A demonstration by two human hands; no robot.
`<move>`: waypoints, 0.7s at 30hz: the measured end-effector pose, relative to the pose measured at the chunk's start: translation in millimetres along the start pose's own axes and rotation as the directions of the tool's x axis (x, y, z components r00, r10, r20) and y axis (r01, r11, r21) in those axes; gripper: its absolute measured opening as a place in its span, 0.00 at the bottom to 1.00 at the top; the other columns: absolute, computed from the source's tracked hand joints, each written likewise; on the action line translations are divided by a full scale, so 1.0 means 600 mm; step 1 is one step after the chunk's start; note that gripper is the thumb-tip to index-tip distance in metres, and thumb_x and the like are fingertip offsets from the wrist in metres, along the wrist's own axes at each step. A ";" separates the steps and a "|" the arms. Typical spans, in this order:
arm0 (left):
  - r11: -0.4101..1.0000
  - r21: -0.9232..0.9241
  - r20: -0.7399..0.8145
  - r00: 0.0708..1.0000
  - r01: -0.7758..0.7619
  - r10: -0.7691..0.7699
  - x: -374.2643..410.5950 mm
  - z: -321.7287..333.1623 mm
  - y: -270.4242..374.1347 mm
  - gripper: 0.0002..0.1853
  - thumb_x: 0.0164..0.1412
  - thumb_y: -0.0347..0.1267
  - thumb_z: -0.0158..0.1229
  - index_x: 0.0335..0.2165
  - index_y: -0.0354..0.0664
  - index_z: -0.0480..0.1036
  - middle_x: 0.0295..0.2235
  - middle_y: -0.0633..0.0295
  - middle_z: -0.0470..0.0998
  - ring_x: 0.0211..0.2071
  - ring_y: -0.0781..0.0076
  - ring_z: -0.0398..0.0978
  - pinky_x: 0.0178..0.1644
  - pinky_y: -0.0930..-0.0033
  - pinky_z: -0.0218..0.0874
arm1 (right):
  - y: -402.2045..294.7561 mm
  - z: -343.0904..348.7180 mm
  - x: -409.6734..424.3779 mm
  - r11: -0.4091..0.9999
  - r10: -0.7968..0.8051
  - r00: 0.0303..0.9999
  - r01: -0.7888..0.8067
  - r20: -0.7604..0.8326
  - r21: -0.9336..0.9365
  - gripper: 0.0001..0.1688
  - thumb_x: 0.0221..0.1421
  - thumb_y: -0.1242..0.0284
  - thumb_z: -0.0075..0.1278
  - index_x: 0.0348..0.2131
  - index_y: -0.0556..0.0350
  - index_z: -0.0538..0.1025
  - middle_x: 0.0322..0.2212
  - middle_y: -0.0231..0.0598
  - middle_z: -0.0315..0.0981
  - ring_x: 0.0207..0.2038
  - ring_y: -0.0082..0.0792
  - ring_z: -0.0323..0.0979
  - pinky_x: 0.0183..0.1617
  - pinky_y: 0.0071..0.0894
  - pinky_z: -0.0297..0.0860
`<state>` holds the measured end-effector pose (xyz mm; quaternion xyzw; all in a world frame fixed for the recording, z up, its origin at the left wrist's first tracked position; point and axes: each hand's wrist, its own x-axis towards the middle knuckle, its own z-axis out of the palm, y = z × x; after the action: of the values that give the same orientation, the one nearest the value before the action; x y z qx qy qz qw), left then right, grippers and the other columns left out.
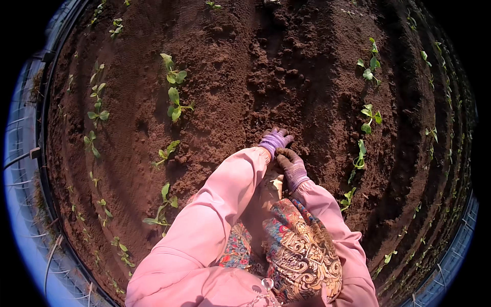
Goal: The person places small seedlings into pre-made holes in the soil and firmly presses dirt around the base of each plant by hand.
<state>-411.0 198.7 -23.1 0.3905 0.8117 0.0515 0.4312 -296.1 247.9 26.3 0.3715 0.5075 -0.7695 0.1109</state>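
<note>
My left hand [275, 140], in a purple knitted glove with soil on its fingers, is held over the dark brown soil [230, 99], its back up and its fingers a little apart. Just below it, my right hand [292, 167] wears a like glove with soil-caked fingers. Its fingers are bent at the cuff of the left glove, close to the wrist; whether they grip the cuff, I cannot tell. Pink sleeves cover both arms. Part of a pale, soil-stained object [277, 183] shows between the forearms, beside patterned cloth [303, 245] over my legs.
Leafy seedlings stand in rows on both sides, the nearest ones left [165, 153] and right [360, 155] of my hands. Loose clods [280, 73] lie in the furrow ahead. A dark edging [43, 126] and blue-white sheeting [23, 184] bound the bed at the left.
</note>
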 end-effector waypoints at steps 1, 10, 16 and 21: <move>0.996 -0.085 0.074 0.997 0.035 -0.029 -0.002 -0.007 0.003 0.23 0.50 0.40 0.44 0.48 0.61 0.57 0.53 0.64 0.51 0.54 0.57 0.46 0.55 0.60 0.43 | 0.003 -0.002 0.008 0.999 -0.010 1.000 0.009 -0.006 -0.053 0.13 0.46 0.75 0.45 0.36 0.55 0.70 0.26 0.30 0.68 0.28 0.20 0.63 0.33 0.19 0.63; 0.980 -0.193 -0.062 0.998 -0.040 0.029 0.035 0.010 -0.024 0.21 0.44 0.43 0.52 0.40 0.51 0.66 0.41 0.54 0.66 0.41 0.53 0.65 0.44 0.62 0.58 | -0.007 -0.016 0.022 0.993 -0.104 0.993 0.106 -0.051 0.055 0.12 0.48 0.76 0.44 0.37 0.55 0.69 0.27 0.32 0.67 0.26 0.23 0.65 0.30 0.22 0.68; 0.231 -0.973 -0.048 0.994 -0.025 -0.093 0.004 0.002 -0.079 0.20 0.34 0.28 0.62 0.32 0.42 0.68 0.22 0.61 0.72 0.24 0.70 0.70 0.27 0.72 0.62 | -0.064 0.026 0.007 0.953 0.048 0.991 -0.009 -0.122 0.302 0.12 0.48 0.75 0.44 0.37 0.53 0.69 0.27 0.31 0.68 0.25 0.24 0.66 0.29 0.22 0.67; -0.663 -0.732 -0.187 0.982 -0.159 -0.029 -0.088 -0.006 -0.106 0.15 0.38 0.20 0.57 0.29 0.41 0.66 0.28 0.62 0.71 0.30 0.69 0.71 0.32 0.66 0.67 | -0.094 0.068 -0.013 0.884 0.079 0.994 -0.033 -0.080 0.466 0.14 0.49 0.76 0.43 0.39 0.58 0.66 0.31 0.40 0.68 0.30 0.31 0.69 0.34 0.29 0.69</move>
<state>-433.9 120.0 -12.8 -0.1705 0.2750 0.8129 0.4842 -340.5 237.1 79.5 0.4383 0.3029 -0.8461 0.0166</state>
